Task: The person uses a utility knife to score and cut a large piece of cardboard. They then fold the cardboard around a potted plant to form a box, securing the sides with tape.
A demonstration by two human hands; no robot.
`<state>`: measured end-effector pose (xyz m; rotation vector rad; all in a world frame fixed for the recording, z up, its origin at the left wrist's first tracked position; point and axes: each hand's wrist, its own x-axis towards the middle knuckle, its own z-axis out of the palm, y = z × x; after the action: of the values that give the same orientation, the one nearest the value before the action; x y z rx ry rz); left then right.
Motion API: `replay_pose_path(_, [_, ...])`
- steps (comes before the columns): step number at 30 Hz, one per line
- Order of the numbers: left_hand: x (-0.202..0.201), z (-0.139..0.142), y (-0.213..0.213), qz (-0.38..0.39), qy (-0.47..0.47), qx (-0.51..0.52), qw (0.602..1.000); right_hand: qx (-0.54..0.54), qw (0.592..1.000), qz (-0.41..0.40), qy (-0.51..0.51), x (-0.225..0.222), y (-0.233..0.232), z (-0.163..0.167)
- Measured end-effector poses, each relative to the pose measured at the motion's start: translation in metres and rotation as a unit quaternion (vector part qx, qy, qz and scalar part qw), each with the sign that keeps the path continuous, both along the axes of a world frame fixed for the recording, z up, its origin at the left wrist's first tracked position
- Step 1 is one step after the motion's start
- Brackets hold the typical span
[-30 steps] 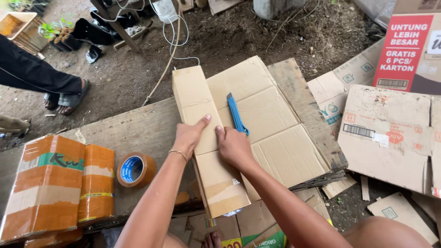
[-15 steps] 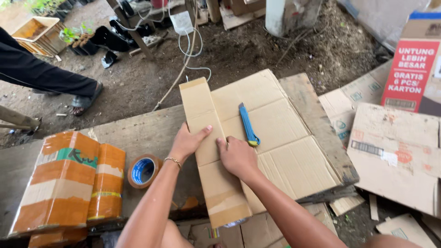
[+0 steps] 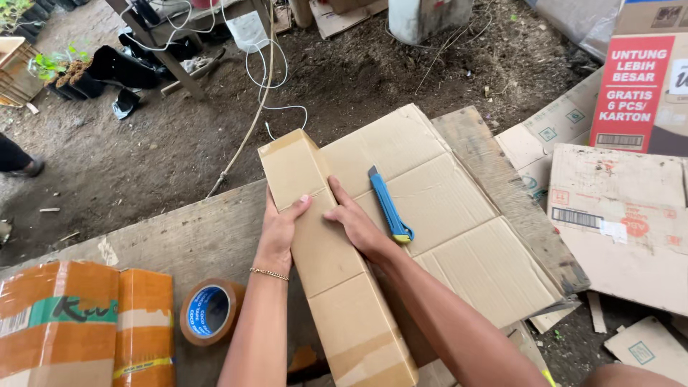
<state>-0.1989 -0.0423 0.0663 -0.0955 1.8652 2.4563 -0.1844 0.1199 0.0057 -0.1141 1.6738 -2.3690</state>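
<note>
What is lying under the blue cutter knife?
The blue cutter knife lies on a flattened cardboard sheet, which rests on a wooden table. The table surface beneath the sheet is covered, so I cannot see it.

The scene is lit by soft, even daylight, and no hard shadows are cast. Only faint shade is seen beneath the hands [image 3: 322, 229] and along the folded cardboard [image 3: 337, 265]. No glare is found, even on the tape roll [image 3: 209, 312]. Focus is kept sharp throughout. Slight wide-angle bending is noticed at the bench [image 3: 172, 244] edges and corners.
</note>
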Motion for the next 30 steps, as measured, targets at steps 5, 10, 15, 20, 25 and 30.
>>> replay_pose_path(5, [-0.014,-0.016,0.01,0.011,-0.04,-0.012,0.999,-0.13,0.987,0.049,-0.075,-0.015,0.0,-0.003])
replay_pose_path(10, [-0.023,-0.044,0.029,0.015,-0.054,-0.028,0.998,-0.065,0.997,0.018,0.046,-0.029,0.021,-0.039])
replay_pose_path(15, [-0.009,0.029,0.029,0.013,-0.054,-0.041,0.998,-0.048,0.998,0.016,0.049,-0.017,0.015,0.026])
replay_pose_path(20, [0.02,0.154,-0.008,0.013,-0.039,-0.112,0.993,-0.108,0.993,0.033,-0.02,0.018,-0.021,0.141])
replay_pose_path(25, [0.035,0.109,0.01,0.071,0.262,-0.529,0.804,-0.037,0.998,0.012,0.042,0.018,-0.007,0.09])
replay_pose_path(30, [0.047,0.045,0.018,-0.102,0.224,-0.577,0.779,-0.115,0.99,0.034,0.074,0.008,-0.004,0.001])
